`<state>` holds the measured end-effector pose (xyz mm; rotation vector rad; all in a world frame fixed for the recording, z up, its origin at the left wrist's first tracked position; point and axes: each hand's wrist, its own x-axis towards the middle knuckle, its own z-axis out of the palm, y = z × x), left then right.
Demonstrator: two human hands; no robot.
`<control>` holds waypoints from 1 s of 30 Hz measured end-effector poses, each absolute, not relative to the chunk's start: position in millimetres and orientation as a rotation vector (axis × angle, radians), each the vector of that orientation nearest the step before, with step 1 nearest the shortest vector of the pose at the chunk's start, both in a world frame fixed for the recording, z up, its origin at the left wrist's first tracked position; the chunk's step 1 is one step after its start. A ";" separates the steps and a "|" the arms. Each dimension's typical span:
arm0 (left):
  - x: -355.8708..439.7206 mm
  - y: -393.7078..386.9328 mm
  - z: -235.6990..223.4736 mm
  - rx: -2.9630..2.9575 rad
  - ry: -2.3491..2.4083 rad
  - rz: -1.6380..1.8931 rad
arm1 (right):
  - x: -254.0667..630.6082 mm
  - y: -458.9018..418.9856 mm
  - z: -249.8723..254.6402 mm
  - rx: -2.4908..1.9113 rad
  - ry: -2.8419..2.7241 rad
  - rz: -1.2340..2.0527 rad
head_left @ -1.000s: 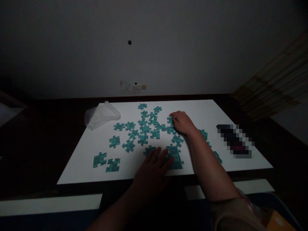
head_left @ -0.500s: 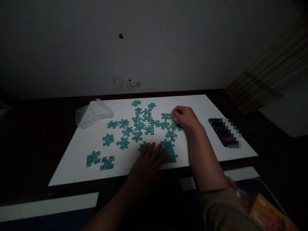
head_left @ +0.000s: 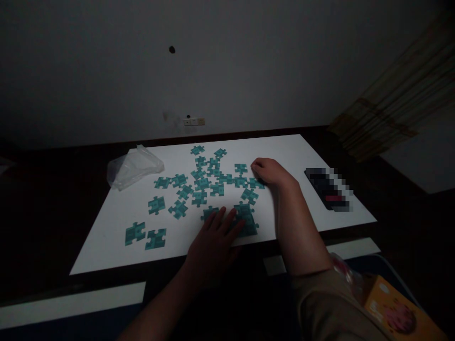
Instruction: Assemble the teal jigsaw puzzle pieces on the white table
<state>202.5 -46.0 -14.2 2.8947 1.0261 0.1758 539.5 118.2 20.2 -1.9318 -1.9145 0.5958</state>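
My left hand (head_left: 213,237) lies flat with fingers spread at the table's near edge. Under and around its fingertips are a joined block of teal puzzle pieces (head_left: 250,223) and a puzzle piece (head_left: 209,213) on its left, both partly hidden. My right hand (head_left: 267,169) rests on the table with fingers curled in, and no piece shows in it. Close to its fingertips lies a single puzzle piece (head_left: 241,168); another piece (head_left: 256,183) sits just below the hand. Several more loose teal pieces (head_left: 202,183) spread across the middle.
The white table (head_left: 117,255) carries a crumpled clear plastic bag (head_left: 137,166) at the far left and a dark phone-like object (head_left: 325,189), partly blurred out, at the right. An orange box (head_left: 398,308) stands at the lower right. A wall with sockets (head_left: 194,121) rises behind.
The view has shifted slightly, so everything sits a little further left and mostly higher. My right hand has lowered a little onto the table. My left hand stays on the pieces.
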 end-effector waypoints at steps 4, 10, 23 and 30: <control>202.7 -46.5 -14.6 2.882 1.026 0.165 | 536.9 118.7 18.3 -1.945 -1.918 0.570; 202.3 -46.7 -15.9 2.880 1.030 0.168 | 535.2 120.0 15.4 -1.945 -1.942 0.519; 201.6 -48.5 -11.7 2.854 1.023 0.176 | 521.6 122.2 7.0 -1.887 -2.027 0.479; 201.7 -49.0 -11.3 2.846 1.022 0.201 | 519.9 125.6 1.0 -1.880 -2.041 0.450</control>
